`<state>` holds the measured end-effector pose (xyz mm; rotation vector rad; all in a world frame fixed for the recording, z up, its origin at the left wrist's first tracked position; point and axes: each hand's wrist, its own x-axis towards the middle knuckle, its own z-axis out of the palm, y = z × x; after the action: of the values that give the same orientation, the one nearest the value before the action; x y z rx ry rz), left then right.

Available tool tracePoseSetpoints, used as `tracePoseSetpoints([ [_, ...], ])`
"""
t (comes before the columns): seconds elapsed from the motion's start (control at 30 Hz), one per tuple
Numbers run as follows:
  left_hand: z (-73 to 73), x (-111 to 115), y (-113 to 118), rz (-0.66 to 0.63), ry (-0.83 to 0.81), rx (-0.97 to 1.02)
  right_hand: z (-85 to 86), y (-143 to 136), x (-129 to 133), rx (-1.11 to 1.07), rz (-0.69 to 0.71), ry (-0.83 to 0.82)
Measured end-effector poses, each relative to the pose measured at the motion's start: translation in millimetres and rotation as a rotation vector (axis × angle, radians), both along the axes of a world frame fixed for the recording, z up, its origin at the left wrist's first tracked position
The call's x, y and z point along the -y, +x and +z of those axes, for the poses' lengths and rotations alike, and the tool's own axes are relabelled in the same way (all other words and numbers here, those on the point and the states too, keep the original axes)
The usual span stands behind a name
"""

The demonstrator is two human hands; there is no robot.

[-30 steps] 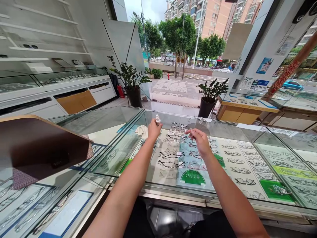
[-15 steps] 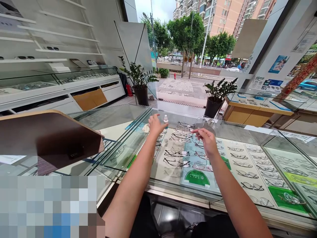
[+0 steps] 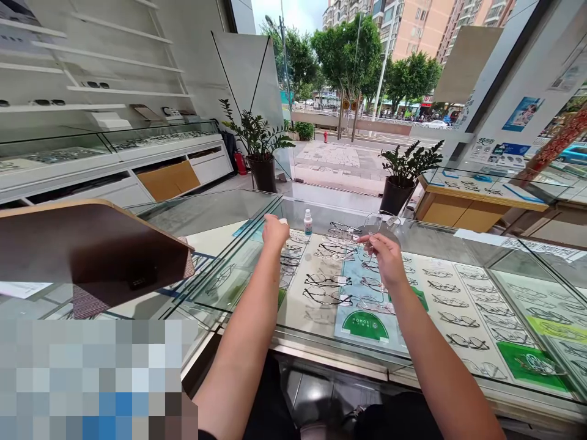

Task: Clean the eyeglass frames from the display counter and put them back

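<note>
My left hand [image 3: 276,232] is closed at the far left part of the glass counter [image 3: 298,333]. A bit of pale cloth [image 3: 283,222] shows at its fingertips; most of it is hidden. Just right of that hand a small white bottle [image 3: 307,222] with a teal label stands upright on the glass. My right hand [image 3: 384,255] pinches a thin-framed pair of glasses [image 3: 376,220]; its outline is faint and partly hidden behind the fingers. Several rows of eyeglasses [image 3: 326,297] lie below and around both hands in the display.
A dark brown board [image 3: 92,256] with a wooden edge rises at the left. Green signs [image 3: 364,327] lie among the frames. Beyond the counter stand two potted plants [image 3: 263,174], [image 3: 395,194]. A wooden display table [image 3: 477,208] is at the right.
My left hand has moved slightly left, away from the bottle, and its spread fingers have closed on the cloth that lay on the glass. My right hand stays nearly in place.
</note>
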<state>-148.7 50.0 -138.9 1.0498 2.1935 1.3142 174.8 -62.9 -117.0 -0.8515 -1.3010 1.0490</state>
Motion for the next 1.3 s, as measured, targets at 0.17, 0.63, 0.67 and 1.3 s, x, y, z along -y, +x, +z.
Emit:
tracePoseSetpoints([
  [0.17,33.6,9,2,0.151,0.413,0.094,0.5,1,-2,-0.044,-0.002,-0.002],
  [0.63,70.3,62,82,-0.744,0.505,1.017,2.2,3,-4,-0.001,-0.02,0.015],
  [0.67,67.7,64,88,-0.798,0.472,0.987,2.6,3,-4,-0.001,-0.02,0.018],
  [1.3,54.6,87,119,-1.137,0.551,-0.206,22.8,2,13,0.081,-0.018,0.224],
])
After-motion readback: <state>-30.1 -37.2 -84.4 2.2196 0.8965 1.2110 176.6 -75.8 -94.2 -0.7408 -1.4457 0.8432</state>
